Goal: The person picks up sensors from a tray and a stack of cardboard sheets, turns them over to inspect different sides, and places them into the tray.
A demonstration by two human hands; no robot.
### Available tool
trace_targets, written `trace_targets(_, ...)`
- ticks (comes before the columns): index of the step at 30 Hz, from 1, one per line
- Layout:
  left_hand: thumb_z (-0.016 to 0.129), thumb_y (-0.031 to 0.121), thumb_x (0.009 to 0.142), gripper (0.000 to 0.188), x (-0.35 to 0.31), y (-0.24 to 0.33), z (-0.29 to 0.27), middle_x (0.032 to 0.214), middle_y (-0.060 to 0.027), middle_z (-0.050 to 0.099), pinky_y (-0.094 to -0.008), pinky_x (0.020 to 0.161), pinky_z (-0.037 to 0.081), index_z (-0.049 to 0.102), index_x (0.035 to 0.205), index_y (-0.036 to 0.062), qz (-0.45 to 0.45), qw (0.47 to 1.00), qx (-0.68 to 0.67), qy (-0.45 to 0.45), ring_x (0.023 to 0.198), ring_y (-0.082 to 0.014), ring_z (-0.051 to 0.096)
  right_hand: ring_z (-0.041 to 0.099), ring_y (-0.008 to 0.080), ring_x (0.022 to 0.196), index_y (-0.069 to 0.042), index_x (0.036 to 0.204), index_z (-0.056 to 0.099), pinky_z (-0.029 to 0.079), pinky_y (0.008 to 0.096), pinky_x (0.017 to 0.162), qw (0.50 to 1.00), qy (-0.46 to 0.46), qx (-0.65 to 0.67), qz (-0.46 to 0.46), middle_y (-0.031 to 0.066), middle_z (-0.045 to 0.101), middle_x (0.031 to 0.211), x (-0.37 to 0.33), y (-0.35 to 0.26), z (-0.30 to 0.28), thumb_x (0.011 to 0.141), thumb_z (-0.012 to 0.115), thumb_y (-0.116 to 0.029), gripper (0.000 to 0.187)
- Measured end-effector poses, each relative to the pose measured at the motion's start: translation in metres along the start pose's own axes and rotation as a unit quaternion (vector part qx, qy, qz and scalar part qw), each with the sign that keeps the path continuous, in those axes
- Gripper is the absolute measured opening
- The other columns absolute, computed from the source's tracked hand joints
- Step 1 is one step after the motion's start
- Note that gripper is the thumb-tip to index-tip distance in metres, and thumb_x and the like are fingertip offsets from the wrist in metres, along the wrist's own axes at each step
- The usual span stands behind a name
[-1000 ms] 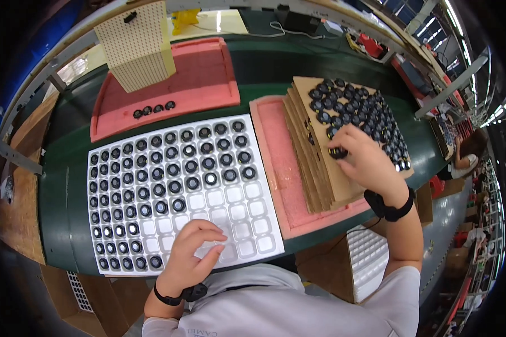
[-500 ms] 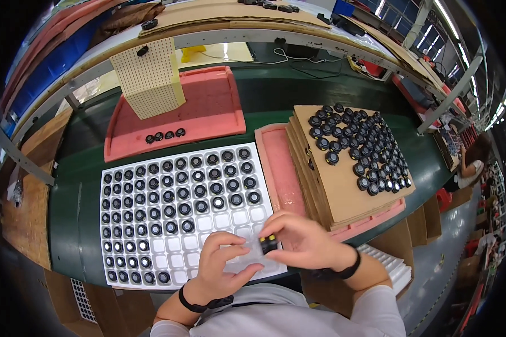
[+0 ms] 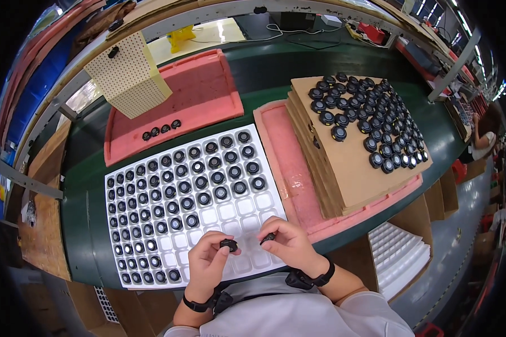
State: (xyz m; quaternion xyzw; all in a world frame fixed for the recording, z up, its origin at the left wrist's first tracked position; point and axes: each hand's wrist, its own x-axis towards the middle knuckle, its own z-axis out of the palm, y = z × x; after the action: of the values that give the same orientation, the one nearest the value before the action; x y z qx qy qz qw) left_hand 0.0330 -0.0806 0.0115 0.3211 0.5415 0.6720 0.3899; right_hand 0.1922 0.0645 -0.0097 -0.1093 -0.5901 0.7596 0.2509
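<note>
Over the white compartment tray (image 3: pixel 181 242), my left hand (image 3: pixel 207 259) pinches a small black round part (image 3: pixel 229 245) between thumb and fingertips. Just to its right, my right hand (image 3: pixel 291 245) grips another black round part (image 3: pixel 269 238), seen partly edge-on and half covered by the fingers. The two parts are a short gap apart. Rows of the same parts sit upright in the tray's cells along its left and far sides. Bare cells show under and around my hands.
Right of the tray, stacked brown boards (image 3: pixel 343 180) bear many loose black parts on a pink foam tray (image 3: pixel 281 140). Another pink tray (image 3: pixel 199 84) holds several parts and a perforated cream board (image 3: pixel 126 78). White trays (image 3: pixel 396 255) are stacked in a box lower right.
My left hand was open and empty; it now holds a black part. My right hand has turned its part, and yellow marks seen before no longer show. The view has shifted.
</note>
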Motion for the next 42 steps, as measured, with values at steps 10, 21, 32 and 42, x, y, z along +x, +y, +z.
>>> trace_targets(10,0.066,-0.008,0.082,0.029,-0.01,-0.004,-0.001,0.103,-0.011,0.057,-0.0269,0.079,0.05,0.062,0.11,-0.0036,0.01,0.997,0.072,0.013,0.088,-0.0174,0.059,0.056,0.0165,0.095,0.001,0.104,0.059,0.046,0.0289,0.083,1.0,0.017,0.013,0.02,0.0094,0.057,0.104,-0.009,-0.004,0.008,0.08,0.069,0.01,0.027)
trace_targets(21,0.073,-0.003,0.076,0.029,-0.007,0.002,0.001,0.095,-0.0081,0.06,-0.0275,0.073,0.047,0.068,0.104,0.0025,0.138,0.979,0.146,-0.031,0.084,-0.0184,0.059,0.059,0.0185,0.088,0.002,0.105,0.062,0.049,0.0281,0.077,0.98,-0.013,-0.176,-0.091,0.0117,0.058,0.1,-0.005,-0.011,0.024,0.074,0.072,0.011,0.033)
trace_targets(32,0.074,-0.001,0.077,0.028,-0.01,0.006,-0.004,0.106,-0.0126,0.058,-0.0319,0.084,0.048,0.065,0.103,-0.0011,0.139,0.977,0.144,-0.075,0.095,-0.0203,0.058,0.058,0.0212,0.093,0.003,0.105,0.063,0.049,0.0318,0.081,0.978,-0.024,-0.189,-0.086,0.0143,0.058,0.104,-0.007,-0.019,0.023,0.076,0.074,0.006,0.031)
trace_targets(42,0.07,-0.008,0.074,0.047,-0.012,0.0,0.003,0.11,-0.0195,0.06,-0.0383,0.091,0.048,0.053,0.117,0.0006,0.132,0.991,0.021,-0.031,0.108,-0.0297,0.059,0.055,0.0246,0.104,0.0,0.116,0.054,0.048,0.0356,0.089,0.971,0.006,-0.192,-0.142,0.0173,0.054,0.114,-0.007,-0.014,0.021,0.075,0.073,0.006,0.046)
